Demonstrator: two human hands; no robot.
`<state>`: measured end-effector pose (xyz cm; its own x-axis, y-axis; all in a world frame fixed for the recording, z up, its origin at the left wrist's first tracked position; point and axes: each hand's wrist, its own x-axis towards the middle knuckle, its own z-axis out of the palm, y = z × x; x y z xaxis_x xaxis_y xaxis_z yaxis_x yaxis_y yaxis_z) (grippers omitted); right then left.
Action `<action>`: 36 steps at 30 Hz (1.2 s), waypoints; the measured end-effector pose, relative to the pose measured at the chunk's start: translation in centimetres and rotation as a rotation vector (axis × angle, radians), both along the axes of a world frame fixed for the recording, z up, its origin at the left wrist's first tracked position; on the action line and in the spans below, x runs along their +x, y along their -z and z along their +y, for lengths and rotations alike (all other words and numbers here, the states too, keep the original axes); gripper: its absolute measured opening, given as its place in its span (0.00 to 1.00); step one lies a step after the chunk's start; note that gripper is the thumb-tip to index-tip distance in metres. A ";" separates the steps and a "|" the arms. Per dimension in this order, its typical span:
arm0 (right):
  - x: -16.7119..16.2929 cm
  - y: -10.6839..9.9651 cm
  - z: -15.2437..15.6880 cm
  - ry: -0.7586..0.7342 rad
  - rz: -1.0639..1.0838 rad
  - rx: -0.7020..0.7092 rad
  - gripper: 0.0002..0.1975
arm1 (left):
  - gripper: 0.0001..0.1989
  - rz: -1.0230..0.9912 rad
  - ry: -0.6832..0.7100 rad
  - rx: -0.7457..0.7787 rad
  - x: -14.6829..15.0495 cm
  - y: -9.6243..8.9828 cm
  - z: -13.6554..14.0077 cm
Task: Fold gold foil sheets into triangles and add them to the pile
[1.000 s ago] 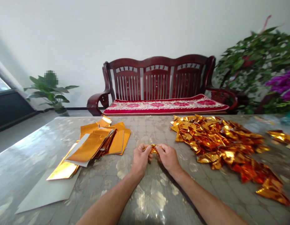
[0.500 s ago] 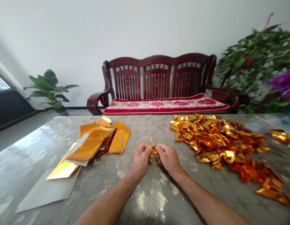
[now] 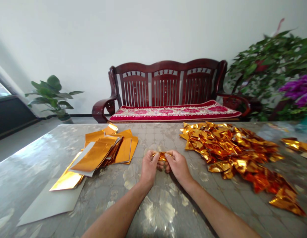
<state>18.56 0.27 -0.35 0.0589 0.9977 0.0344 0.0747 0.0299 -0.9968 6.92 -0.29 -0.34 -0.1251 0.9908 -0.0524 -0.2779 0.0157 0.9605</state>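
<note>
Head view, ctr of frame: the L hand (image 3: 148,167) and the R hand (image 3: 180,166) come together above the counter (image 3: 163,205), w/ one small gold foil piece (image 3: 162,157) btwn them. The grip of the L hand is narrow: thumb and fingers pinch the L end of this foil piece. The grip of the R hand is likewise narrow, thumb on top, pinching the R end. So the foil piece lies crosswise btwn the two thumbs; its shiny mid part is visible, its ends are partly covered by the fingertips. Its exact shape I cannot tell, bc fingers hide much of it.

At mid-left of frame, near the L hand but not touching it, is a loose stack of gold sheets (image 3: 96,155), lying flat, some w/ pale sides showing. From below its lower end, a pale grey sheet (image 3: 50,203) extends to lower left.

On the R side of frame, a heap of folded foil pcs (image 3: 233,143) spreads from just right of ctr down to lower right; it's near the R hand, also not touching. At the far R edge lie more foil pcs (image 3: 296,144), near a clear plastic bag (image 3: 276,130).

Bkgd: a dark red wooden settee (image 3: 165,84) w/ a patterned cloth (image 3: 174,111) on its seat, a potted plant (image 3: 53,94) at mid-left, a leafy plant (image 3: 265,62) at upper right, and purple flowers (image 3: 298,90) by the R edge.
</note>
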 end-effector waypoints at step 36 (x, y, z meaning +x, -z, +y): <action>-0.2 0.0 0.2 0.127 -0.302 0.261 0.16 | 0.22 0.041 -0.097 -0.003 0.1 0.4 -0.1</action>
<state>18.35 0.45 -0.33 0.1290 0.9386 0.3200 0.3820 0.2507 -0.8895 7.04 -0.38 -0.75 -0.2223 0.9738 -0.0479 -0.2384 -0.0066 0.9711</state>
